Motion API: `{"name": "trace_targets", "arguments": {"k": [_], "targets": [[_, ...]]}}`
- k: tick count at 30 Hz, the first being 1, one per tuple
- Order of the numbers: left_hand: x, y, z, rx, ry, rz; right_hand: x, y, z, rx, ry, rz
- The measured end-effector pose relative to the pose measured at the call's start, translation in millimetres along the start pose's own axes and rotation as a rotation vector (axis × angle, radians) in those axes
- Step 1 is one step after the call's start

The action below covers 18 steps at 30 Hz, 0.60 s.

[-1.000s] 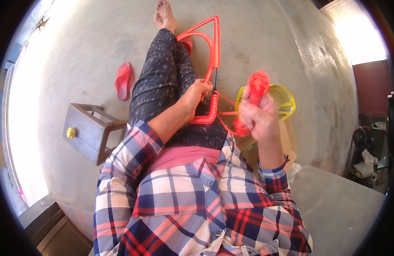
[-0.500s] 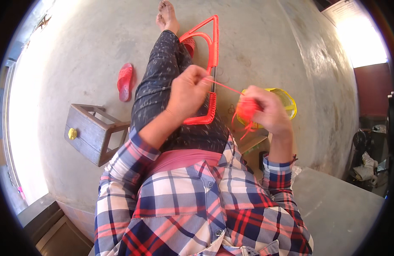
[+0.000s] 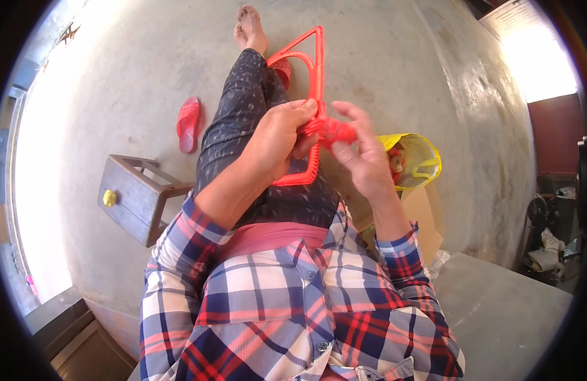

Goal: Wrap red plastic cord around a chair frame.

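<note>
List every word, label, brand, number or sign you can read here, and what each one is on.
None can be read: no lettering shows on the red frame, the red yarn bundle or the wooden stool.
Pale panel, upper right: fine marks, too small to read.
Clutter, far right: too small and dark to tell.

Blurred right fingers (image 3: 352,113), red frame (image 3: 319,71) partly hidden behind left hand (image 3: 275,134).

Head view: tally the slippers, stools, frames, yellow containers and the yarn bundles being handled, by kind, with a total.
Red slippers: 2 (one partly hidden by the leg)
Stool: 1
Red frame: 1
Yellow container: 1
Red yarn bundle: 1
Total: 6
</note>
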State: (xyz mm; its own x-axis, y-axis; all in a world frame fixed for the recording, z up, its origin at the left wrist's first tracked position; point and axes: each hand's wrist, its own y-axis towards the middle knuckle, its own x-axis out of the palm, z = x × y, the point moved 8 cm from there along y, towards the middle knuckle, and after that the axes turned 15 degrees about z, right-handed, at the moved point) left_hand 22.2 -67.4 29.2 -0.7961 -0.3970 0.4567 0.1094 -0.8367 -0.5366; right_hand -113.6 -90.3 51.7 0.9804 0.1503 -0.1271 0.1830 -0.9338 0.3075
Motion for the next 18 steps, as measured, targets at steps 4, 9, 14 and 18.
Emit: {"name": "trace_targets", "arguments": {"k": [4,9,14,18], "targets": [[-21.4,32.7,-29.2,-0.004,0.197,0.032,-73.0,16.0,-29.2,0.222,0.702,0.212],[-37.0,49.3,-70.2,-0.119,0.299,0.145,-170.4,1.1,-121.5,0.043,0.887,0.131],[-28.8,39.2,-70.3,-0.309,0.216,0.199,-172.6,-54.1,-146.6,0.010,0.468,0.019],[-41.4,41.8,-70.8,-0.191,0.195,0.201,-240.0,-55.4,-34.4,0.256,0.567,0.453]]}}
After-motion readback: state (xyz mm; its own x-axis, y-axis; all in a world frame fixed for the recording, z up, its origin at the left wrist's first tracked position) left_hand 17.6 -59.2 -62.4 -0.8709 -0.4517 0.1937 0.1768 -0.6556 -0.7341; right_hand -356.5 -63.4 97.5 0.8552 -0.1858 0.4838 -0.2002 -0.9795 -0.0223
